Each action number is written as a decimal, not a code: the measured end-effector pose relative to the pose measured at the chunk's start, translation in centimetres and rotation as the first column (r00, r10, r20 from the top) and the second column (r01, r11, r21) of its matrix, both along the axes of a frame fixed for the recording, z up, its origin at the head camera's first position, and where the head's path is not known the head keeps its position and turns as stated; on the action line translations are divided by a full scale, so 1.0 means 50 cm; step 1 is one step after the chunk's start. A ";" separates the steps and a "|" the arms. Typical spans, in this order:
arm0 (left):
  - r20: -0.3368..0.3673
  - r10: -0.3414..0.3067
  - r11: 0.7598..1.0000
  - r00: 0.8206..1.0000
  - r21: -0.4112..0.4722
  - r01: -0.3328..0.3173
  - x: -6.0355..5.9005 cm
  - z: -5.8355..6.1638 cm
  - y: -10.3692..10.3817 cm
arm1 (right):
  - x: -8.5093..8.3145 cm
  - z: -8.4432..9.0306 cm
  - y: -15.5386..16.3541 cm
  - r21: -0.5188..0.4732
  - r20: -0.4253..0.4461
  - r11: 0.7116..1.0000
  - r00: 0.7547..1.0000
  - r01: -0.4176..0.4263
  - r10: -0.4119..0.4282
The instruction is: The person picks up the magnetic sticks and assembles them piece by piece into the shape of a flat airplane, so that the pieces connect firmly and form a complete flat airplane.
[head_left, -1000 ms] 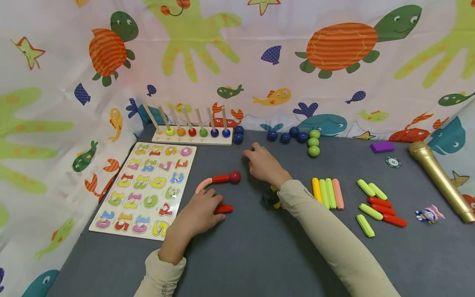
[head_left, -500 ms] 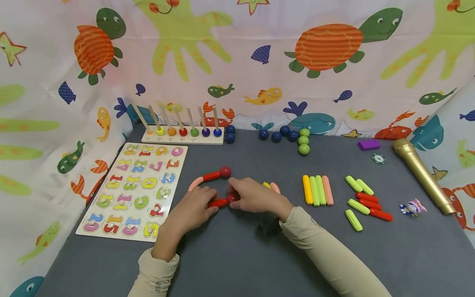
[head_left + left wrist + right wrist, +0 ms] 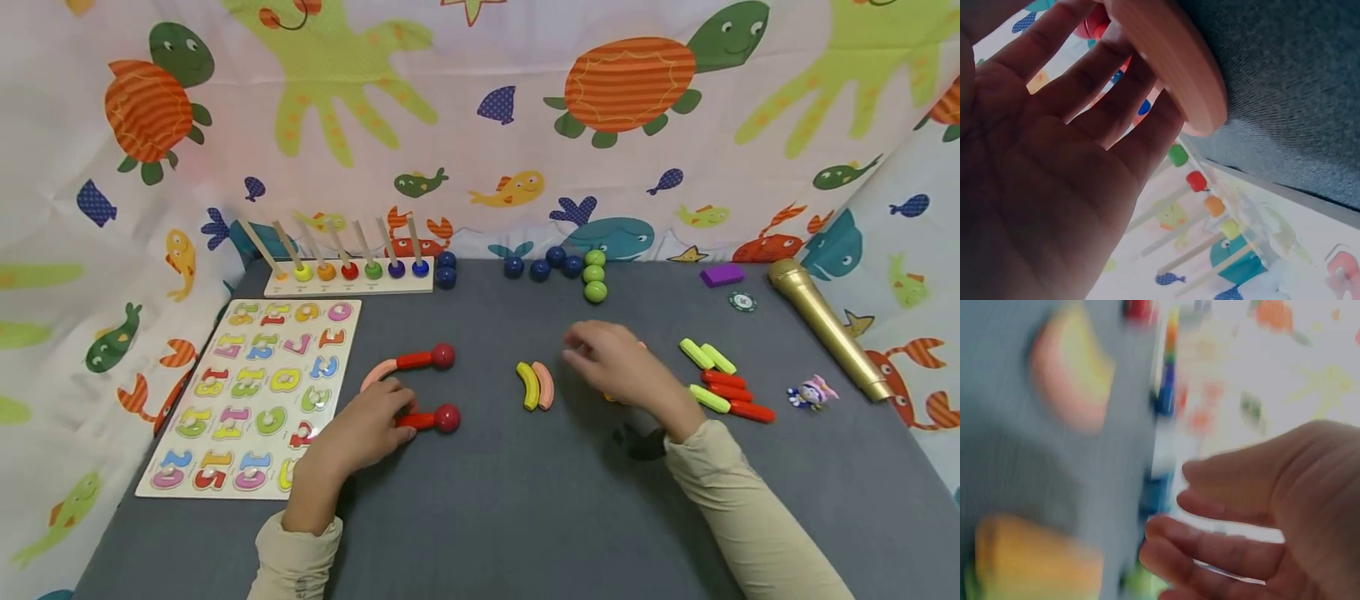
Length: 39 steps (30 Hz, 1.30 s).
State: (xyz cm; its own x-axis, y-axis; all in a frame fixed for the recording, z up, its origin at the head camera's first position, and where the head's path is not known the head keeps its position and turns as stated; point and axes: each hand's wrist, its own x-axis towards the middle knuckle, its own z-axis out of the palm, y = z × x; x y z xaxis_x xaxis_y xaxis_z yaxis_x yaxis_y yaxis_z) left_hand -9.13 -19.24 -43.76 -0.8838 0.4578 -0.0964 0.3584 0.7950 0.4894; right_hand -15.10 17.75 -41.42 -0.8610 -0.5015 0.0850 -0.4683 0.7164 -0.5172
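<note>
In the head view my left hand [image 3: 363, 429] holds a U of toy building sticks, its thumb and finger about the lower red stick [image 3: 418, 422]. A red ball [image 3: 447, 418] sits at that stick's end. The upper arm has a red stick [image 3: 414, 360] and another red ball [image 3: 443, 357]. In the left wrist view, the fingers lie against the pink curved stick [image 3: 1179, 62]. My right hand [image 3: 626, 367] hovers over the row of straight sticks, mostly hiding them. Its fingers are loosely bent with nothing between them. Left of it lie a yellow curved stick [image 3: 528, 386] and a pink curved stick [image 3: 543, 386].
A number puzzle board [image 3: 251, 492] lies at left, a peg counting board [image 3: 348, 287] behind it. Blue balls [image 3: 540, 269] and green balls [image 3: 595, 292] stand at the back. Green and red short sticks [image 3: 726, 392], a small figure [image 3: 812, 392] and a gold microphone [image 3: 828, 329] lie at right.
My right hand brought a red ball to the lower red stick's end, let go of it and moved right over the straight sticks. The left hand stays at the U. The head view shifted.
</note>
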 end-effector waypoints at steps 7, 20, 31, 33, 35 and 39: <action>0.101 0.035 0.999 0.994 0.018 -0.037 -0.006 0.006 -0.006 | -0.020 -0.024 0.200 0.257 -0.059 0.925 0.959 0.281 -0.275; 0.056 0.104 0.989 0.993 0.104 -0.109 -0.037 0.016 0.016 | -0.033 -0.068 0.247 0.303 0.029 0.893 0.934 0.332 -0.357; 0.059 0.083 0.991 0.995 0.100 -0.088 -0.047 0.010 0.030 | -0.039 -0.027 0.152 0.106 0.035 0.954 0.957 0.282 -0.287; 0.075 0.059 0.992 0.995 0.111 -0.067 -0.048 0.010 0.033 | -0.042 -0.018 0.119 0.049 0.038 0.967 0.967 0.251 -0.253; 0.091 0.044 0.991 0.995 0.125 -0.055 -0.049 0.009 0.036 | -0.047 -0.010 0.083 0.001 0.048 0.976 0.975 0.217 -0.217; 0.101 0.035 0.989 0.994 0.140 -0.049 -0.050 0.007 0.040 | -0.058 0.002 0.022 -0.072 0.082 0.986 0.986 0.151 -0.145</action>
